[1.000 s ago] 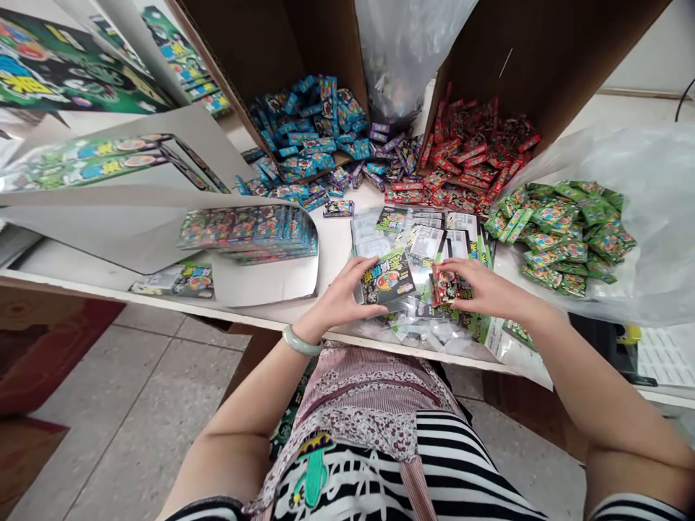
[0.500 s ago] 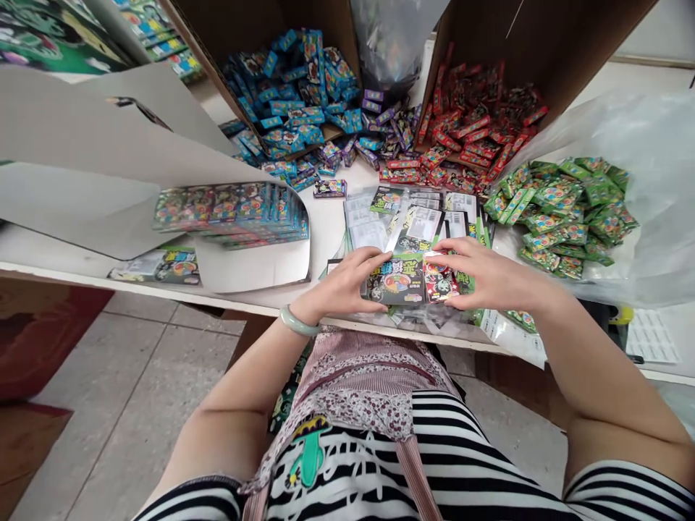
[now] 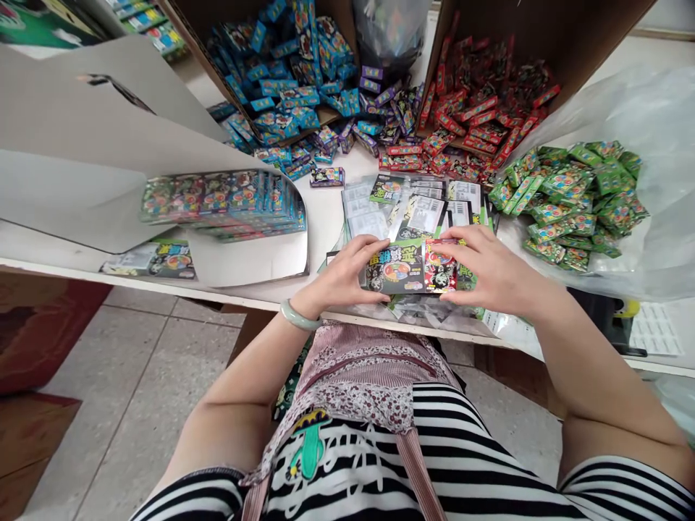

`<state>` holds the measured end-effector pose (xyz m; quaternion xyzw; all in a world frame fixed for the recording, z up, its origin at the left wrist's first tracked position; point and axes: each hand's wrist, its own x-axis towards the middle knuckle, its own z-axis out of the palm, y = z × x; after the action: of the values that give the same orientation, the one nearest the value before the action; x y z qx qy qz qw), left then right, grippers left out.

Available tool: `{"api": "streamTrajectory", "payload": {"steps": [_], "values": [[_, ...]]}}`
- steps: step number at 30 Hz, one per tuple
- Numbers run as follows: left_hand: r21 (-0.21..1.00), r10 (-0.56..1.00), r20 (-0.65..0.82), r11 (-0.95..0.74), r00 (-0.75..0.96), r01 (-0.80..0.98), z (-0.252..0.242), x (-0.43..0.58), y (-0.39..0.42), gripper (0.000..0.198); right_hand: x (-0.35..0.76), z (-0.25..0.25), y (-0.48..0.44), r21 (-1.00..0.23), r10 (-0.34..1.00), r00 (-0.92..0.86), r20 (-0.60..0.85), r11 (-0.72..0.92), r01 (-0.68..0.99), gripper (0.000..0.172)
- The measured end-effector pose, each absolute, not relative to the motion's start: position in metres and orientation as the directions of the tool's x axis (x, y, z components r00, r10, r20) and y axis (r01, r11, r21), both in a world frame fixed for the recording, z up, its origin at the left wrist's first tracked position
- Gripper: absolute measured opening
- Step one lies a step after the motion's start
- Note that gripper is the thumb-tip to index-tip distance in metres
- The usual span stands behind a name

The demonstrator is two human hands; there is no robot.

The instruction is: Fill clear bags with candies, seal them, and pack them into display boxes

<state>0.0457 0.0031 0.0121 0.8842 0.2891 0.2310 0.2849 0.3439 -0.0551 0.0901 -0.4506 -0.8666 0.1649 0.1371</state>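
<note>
My left hand [image 3: 347, 278] grips the left end of a clear printed pouch [image 3: 395, 269] held just above the table's front edge. My right hand [image 3: 489, 269] pinches a small red packet [image 3: 441, 266] against the pouch's right end; the packet looks partly inside the pouch. Under both hands lies a loose stack of empty printed pouches [image 3: 423, 210]. A pale green bangle [image 3: 300, 320] sits on my left wrist.
Blue packets [image 3: 282, 87] spill from a cardboard box at the back left, purple packets [image 3: 380, 123] lie in the middle, red packets [image 3: 483, 101] fill a box at the back right. Green packets [image 3: 575, 195] lie on a plastic bag. A row of filled pouches [image 3: 222, 202] rests on grey card.
My right hand has brought the red packet leftward up to the pouch, and both hands drew closer together. The camera tilted slightly downward.
</note>
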Motion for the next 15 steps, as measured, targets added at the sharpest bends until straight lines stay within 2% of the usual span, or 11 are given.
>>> {"api": "streamTrajectory", "payload": {"steps": [5,8,11,13,15], "values": [[0.605,0.602,0.238,-0.706,0.762,0.368,0.013,0.05,-0.002,0.098,0.337,0.078,-0.055,-0.49,0.824,-0.563,0.057,0.515,0.704,0.072],[0.606,0.621,0.286,-0.707,0.729,0.364,0.012,0.051,-0.003,0.098,0.331,0.068,-0.056,-0.555,0.873,-0.467,0.144,0.462,0.692,0.077],[0.61,0.671,0.323,-0.687,0.668,0.396,0.01,0.051,-0.004,0.098,0.323,0.062,-0.06,-0.599,0.909,-0.362,0.207,0.411,0.687,0.058],[0.611,0.688,0.322,-0.676,0.651,0.412,0.009,0.051,-0.004,0.098,0.319,0.06,-0.062,-0.616,0.918,-0.355,0.178,0.385,0.687,0.045],[0.621,0.704,0.324,-0.662,0.633,0.419,0.008,0.051,-0.002,0.1,0.316,0.062,-0.056,-0.647,0.918,-0.362,0.16,0.374,0.664,0.041]]}}
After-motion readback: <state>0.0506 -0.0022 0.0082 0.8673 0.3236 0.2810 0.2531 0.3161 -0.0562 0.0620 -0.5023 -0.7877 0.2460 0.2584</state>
